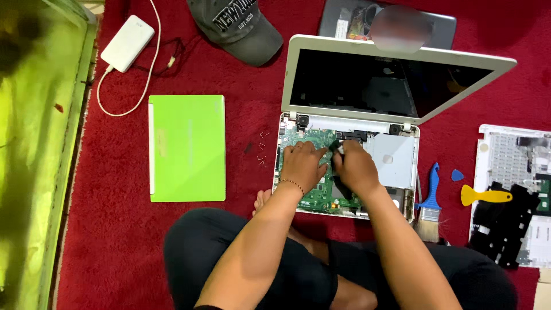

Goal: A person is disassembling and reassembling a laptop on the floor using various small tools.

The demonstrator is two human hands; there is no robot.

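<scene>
**Both hands down in an opened white laptop on the red carpet**

Fingers of the left hand are spread flat on the green motherboard, pressing down and holding nothing. The right hand has its fingers curled tight around a small dark part near the hinge edge; what the part is, I can't tell from here.

The board sits inside the white laptop base, lid tilted back, right in front of the person's crossed legs on the red carpet.

Handling-wise, I'd say that board is stiff but fragile: thin, full of little components, easy to crack or flex. Take it by the bare edges, not the chips. The dark part looks light and probably bendy.

Count of what's lying around:
- one lime green laptop, shut, off to the left
- one white power adapter with its cable
- one grey cap
- a few tiny screws loose on the carpet, too small to count exactly
- one brush with a blue handle
- one blue pick
- one yellow pry tool
- one removed keyboard cover, face down at the right
</scene>
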